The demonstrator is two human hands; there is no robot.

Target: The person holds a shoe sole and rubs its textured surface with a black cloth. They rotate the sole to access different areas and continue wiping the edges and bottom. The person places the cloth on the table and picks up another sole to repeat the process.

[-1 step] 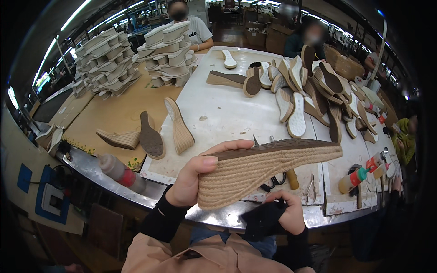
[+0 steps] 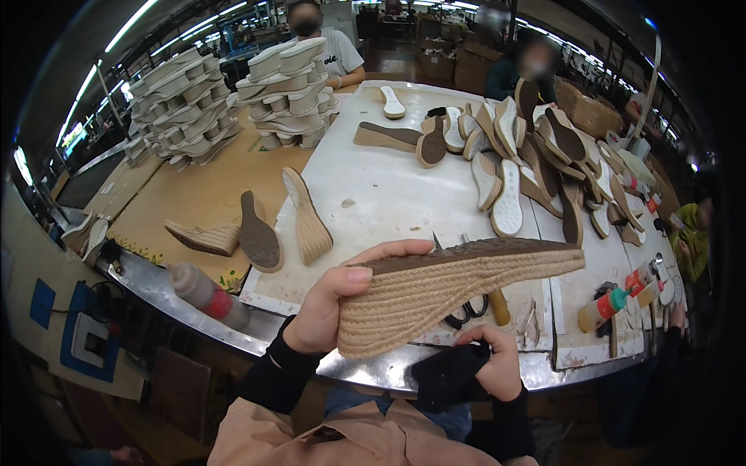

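My left hand (image 2: 336, 299) grips the thick heel end of a wedge shoe sole (image 2: 435, 291) wrapped in tan woven rope, its dark brown tread facing up and its thin toe pointing right. The sole hangs above the near edge of the white work table (image 2: 388, 194). Below it, my right hand (image 2: 497, 365) clutches a black cloth (image 2: 447, 377) by the table's metal rim. Scissors (image 2: 466, 314) lie on the table partly hidden behind the sole.
Three more wedge soles (image 2: 256, 229) lie at the left on a brown board. Many soles are piled at the back right (image 2: 528, 147), and tall stacks stand at the back left (image 2: 287, 89). Glue bottles (image 2: 206, 291) (image 2: 602, 311) sit near the edge. Other people work beyond the table.
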